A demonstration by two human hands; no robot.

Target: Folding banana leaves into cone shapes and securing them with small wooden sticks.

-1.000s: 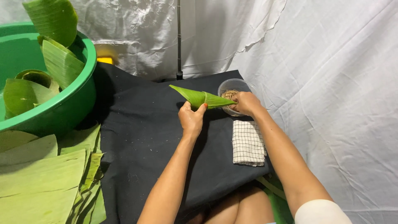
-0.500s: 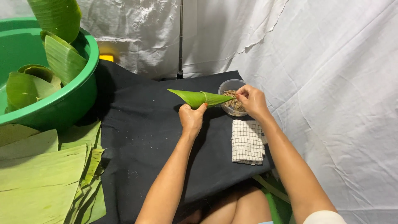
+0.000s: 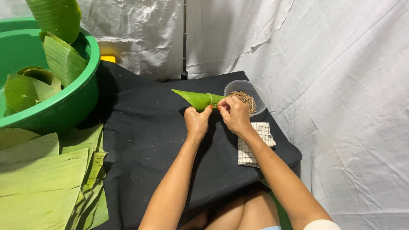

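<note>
We see a banana-leaf cone [image 3: 197,99] held just above the black-covered tabletop [image 3: 145,140], its long axis lying nearly level — the pointed tip aims away to the left of the hands, the wide mouth sits at the hands. Our left hand [image 3: 197,121] grips the cone from below near its wide end, thumb and fingers clamped on the leaf. Our right hand [image 3: 233,114] meets the same end from the right, its fingers [image 3: 222,104] pinched together at the folded rim; whether they hold a small stick there we cannot tell. Both hands are at the cone's mouth, the left slightly nearer its middle.

Just right of the cone and behind the right hand stands a clear round tub of thin wooden picks [image 3: 247,99] — touching distance from the cone's mouth. Below that, near the right wrist, lies a folded checked cloth [image 3: 254,144]. Well to the left of the cone a green basin [image 3: 74,100] holds rolled leaves, and flat banana leaves [image 3: 40,179] are stacked beneath it.
</note>
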